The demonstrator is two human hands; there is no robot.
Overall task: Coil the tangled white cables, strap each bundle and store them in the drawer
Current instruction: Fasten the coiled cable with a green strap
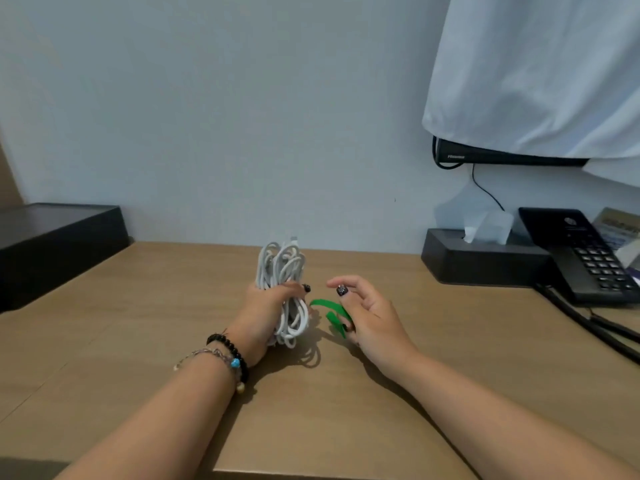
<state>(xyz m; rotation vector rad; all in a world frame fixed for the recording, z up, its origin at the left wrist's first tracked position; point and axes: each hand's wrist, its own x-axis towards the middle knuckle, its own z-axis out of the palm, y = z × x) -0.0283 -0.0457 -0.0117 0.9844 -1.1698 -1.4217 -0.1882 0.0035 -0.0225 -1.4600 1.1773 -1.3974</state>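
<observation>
One bundle: white cable coil [282, 289], held upright just above the wooden desk [346, 410], loops standing up past the fist, lower loops hanging below it.
L hand: left hand [266, 306] wrapped round the coil's waist, thumb across the front; prob. gripped mid-length so loops can't spring apart while the strap goes on.
R hand: right hand [367, 313] just beside the coil, not touching it; lower fingers pinch one end of the green strap [329, 311], thumb + index apart and free, prob. ready to catch the strap's loose end.
Strap: curls in an arc from the R fingers toward the coil's waist; its tip is very near the cables, can't tell if it touches. Not yet closed round the bundle.
Step (judged): strapping this bundle; coiling looks done for it.
Count, cables: 1 coil seen; how many separate cables are in it, can't tell.
Count, straps: 1 green.
Count, hands: 2.
Drawer: not in view.
L wrist: bracelets [225, 355], 2, one black-bead, one thin chain w/ a blue bead.
Rear right: black tissue box [485, 261] against the wall, black desk phone [585, 258] beside it w/ cord running off along the desk.
Rear left: 1 black box [59, 244] at the desk's far corner.
Above right: screen edge under a white cloth [536, 71].
</observation>
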